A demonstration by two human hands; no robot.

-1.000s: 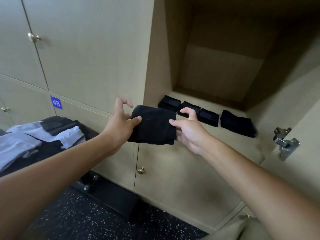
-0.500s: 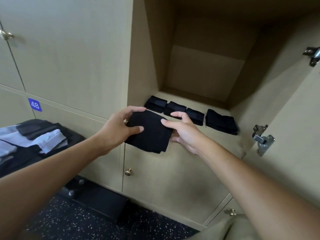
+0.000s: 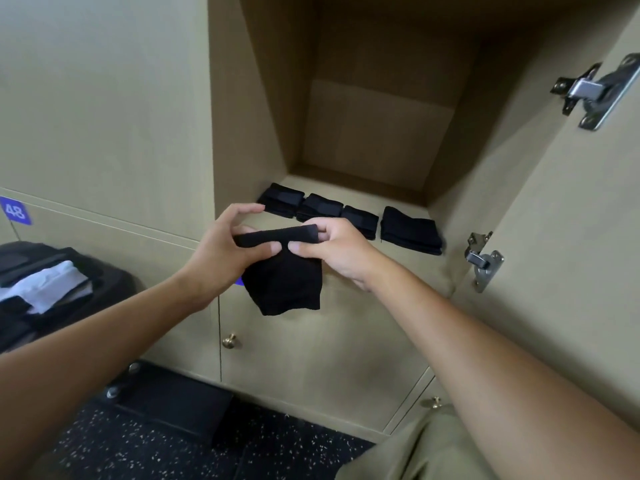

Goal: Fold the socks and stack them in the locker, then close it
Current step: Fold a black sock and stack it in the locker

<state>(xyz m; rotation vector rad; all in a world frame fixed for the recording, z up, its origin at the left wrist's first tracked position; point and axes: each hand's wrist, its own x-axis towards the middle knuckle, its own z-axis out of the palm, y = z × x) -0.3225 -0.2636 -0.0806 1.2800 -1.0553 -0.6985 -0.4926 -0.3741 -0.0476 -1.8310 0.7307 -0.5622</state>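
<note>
A black sock [image 3: 285, 282] hangs in front of the open locker, folded over at its top edge. My left hand [image 3: 227, 247] pinches the left end of that fold, and my right hand [image 3: 334, 249] pinches the right end, thumbs nearly touching. On the locker floor [image 3: 408, 263] behind my hands lie several folded black sock bundles [image 3: 351, 216] in a row. The locker door [image 3: 568, 237] stands open at the right, with metal hinges [image 3: 483, 259].
An open dark suitcase [image 3: 45, 285] with white and black clothes sits at the left. Closed lockers with brass knobs [image 3: 229, 340] are below and to the left. A purple tag numbered 48 [image 3: 14, 211] is on the left door. Speckled dark floor lies below.
The sock went from held flat between both hands to hanging down, gripped along a folded top edge. My hands came closer together, and the view shifted right and up toward the locker.
</note>
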